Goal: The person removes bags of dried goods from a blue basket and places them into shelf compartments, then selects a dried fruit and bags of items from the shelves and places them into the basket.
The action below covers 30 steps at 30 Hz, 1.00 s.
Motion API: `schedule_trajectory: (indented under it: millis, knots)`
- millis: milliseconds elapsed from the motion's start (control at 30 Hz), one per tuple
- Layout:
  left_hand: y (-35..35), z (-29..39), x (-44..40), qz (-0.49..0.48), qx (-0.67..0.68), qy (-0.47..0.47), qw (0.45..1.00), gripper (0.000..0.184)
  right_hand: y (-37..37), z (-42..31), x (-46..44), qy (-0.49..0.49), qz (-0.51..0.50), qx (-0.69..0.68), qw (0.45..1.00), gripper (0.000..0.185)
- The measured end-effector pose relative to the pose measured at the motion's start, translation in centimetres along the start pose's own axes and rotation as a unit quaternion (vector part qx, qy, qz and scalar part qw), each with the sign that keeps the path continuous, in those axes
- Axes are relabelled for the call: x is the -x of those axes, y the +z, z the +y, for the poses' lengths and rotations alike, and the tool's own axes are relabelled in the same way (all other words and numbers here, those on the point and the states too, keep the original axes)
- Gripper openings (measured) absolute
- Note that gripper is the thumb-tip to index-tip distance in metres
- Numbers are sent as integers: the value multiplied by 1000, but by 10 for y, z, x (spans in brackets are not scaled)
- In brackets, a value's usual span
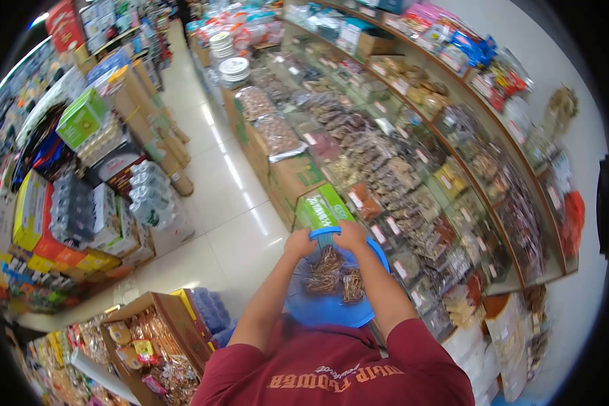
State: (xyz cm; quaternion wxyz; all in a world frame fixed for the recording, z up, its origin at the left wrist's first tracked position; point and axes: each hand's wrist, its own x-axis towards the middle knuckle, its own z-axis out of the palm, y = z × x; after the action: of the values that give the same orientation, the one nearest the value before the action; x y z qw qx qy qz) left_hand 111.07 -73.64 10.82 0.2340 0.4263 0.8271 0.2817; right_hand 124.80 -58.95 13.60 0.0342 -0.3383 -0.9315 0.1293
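Observation:
A round blue plastic basket (331,312) with slotted sides is held in front of my body. My left hand (300,243) is closed around its far rim, left of centre. Just beside it, my right hand (350,235) grips the same rim. Inside the basket lie clear plastic packs of thin brown dried sticks (326,271), whose exact kind I cannot make out. Directly beyond my hands stands a green and white box (320,206), partly hidden by them.
Tiered shelves (453,174) of bagged dried goods run along the right. Shrink-wrapped water bottles (152,196) and stacked cartons stand left of the tiled aisle (231,233). A cardboard box (188,323) of packaged snacks sits near front left. White plates (234,67) are stacked farther ahead.

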Motion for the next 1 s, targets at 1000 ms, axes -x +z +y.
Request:
schedule_trajectory:
  millis: [1000]
  knots:
    - [-250,-157,-255,135,-100,-192,967,33,47,-200,-423,-207,-96,-121,966,29]
